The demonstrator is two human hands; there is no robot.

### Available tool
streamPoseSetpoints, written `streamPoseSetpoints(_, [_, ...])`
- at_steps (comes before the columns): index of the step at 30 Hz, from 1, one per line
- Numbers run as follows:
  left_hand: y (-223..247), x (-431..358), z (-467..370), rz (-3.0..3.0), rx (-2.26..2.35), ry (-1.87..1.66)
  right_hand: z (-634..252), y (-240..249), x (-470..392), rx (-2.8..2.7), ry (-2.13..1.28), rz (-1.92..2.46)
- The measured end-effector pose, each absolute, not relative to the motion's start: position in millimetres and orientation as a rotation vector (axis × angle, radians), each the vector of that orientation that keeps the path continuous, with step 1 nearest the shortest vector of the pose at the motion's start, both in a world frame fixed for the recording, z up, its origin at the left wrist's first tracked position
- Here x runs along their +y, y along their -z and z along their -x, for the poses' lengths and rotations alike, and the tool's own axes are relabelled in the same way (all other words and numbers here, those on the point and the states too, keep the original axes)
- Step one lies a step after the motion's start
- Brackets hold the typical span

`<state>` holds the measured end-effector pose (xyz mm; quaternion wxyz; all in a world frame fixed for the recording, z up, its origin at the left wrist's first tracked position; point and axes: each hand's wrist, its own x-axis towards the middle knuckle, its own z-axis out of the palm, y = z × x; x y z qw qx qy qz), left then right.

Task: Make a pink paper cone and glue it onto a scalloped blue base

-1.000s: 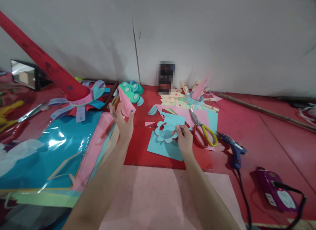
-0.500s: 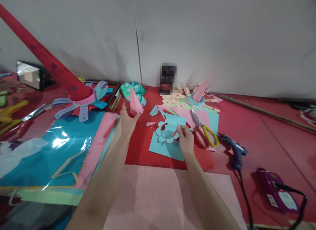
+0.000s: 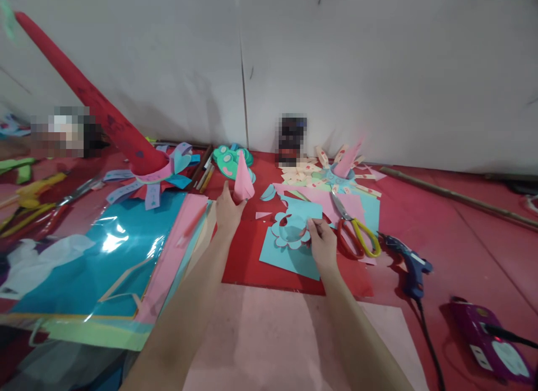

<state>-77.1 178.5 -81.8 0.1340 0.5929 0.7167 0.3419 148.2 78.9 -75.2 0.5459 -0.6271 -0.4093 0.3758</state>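
My left hand (image 3: 229, 213) is closed around the lower part of a pink paper cone (image 3: 243, 181), which points upward. Thumb and fingers of my right hand (image 3: 323, 242) pinch the right side of a light-blue paper ring (image 3: 289, 244) with a scalloped, flower-like edge. The ring is over a light-blue sheet (image 3: 277, 261); whether it touches the sheet I cannot tell. Scissors (image 3: 357, 237) with one red and one yellow handle lie just right of my right hand.
A blue glue gun (image 3: 409, 262) and a purple power socket (image 3: 490, 340) with cords lie at right. Behind stands a pink cone (image 3: 347, 162) in a petalled base. A tall red cone (image 3: 113, 122) leans at left above a plastic-covered blue sheet (image 3: 126, 256).
The view has shifted slightly. My left hand has brought the pink cone a little to the right and more upright. My right hand keeps its pinch on the scalloped ring.
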Motion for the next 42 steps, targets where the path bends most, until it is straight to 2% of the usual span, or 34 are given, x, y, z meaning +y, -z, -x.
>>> streamPoseSetpoints(11, [79.5, 172.5, 75.9, -1.712, 1.892, -1.126, -149.5, 78.3, 78.8, -0.949, -0.891, 1.478])
streamPoseSetpoints(18, [78.9, 169.6, 76.1, -1.697, 1.923, -1.033, -150.7, 81.7, 79.9, -0.944, -0.907, 1.472])
streamPoseSetpoints(28, [74.0, 166.5, 72.5, -1.627, 1.905, -1.08, -150.3, 77.2, 80.7, -0.839, -0.924, 1.421])
streamPoseSetpoints(33, [64.5, 148.6, 49.1, -1.591, 1.609, -1.151, -157.1, 77.2, 85.3, -0.546, -0.976, 1.227])
streamPoseSetpoints(38, [69.8, 135.9, 32.6, -1.677, 1.168, -0.879, -167.9, 82.1, 91.1, -0.244, -1.024, 1.035])
streamPoseSetpoints(42, [78.2, 139.2, 32.4, -1.927, 1.059, -0.74, -171.7, 85.2, 91.1, -0.209, -1.081, 0.99])
